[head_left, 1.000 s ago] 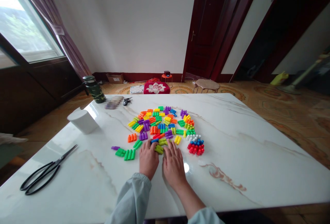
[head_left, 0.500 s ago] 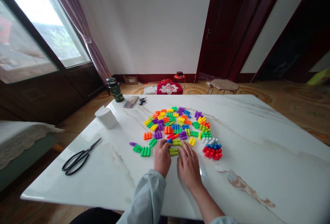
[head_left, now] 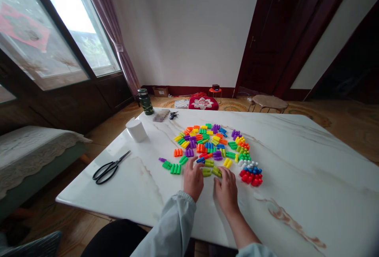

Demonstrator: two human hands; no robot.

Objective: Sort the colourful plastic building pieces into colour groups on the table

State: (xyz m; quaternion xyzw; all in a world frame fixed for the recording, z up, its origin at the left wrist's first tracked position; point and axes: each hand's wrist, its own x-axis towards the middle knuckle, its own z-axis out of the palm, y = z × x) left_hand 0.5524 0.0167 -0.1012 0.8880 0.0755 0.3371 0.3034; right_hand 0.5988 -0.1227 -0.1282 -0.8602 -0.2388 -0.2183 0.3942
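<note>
Many small bullet-shaped plastic building blocks (head_left: pixel 209 145) in bright colours lie spread over the white marble-look table (head_left: pixel 296 162), mostly joined in short rows. My right hand (head_left: pixel 227 192) holds the near end of a slanted yellow-green block (head_left: pixel 216 171) between thumb and fingers. With fingers apart and slightly bent, my left hand (head_left: pixel 194 179) rests by a blue block (head_left: pixel 200 160) and a second yellow-green block (head_left: pixel 206 172); its fingertips partly hide them. A third yellow-green block (head_left: pixel 209 163) lies just beyond. Green blocks (head_left: pixel 175 169) are left of my left hand.
Red round-tipped blocks (head_left: pixel 251 177) cluster to the right, below blue and white ones. Black-handled scissors (head_left: pixel 111 167) lie at the left. A white container (head_left: pixel 136 130), a camouflage flask (head_left: pixel 145 102) and keys (head_left: pixel 173 115) stand or lie along the far left edge.
The view has swung left. My right hand has drawn back a little, and the yellow-green block at its fingertips now lies slanted and nearer me. My left fingers have spread.
</note>
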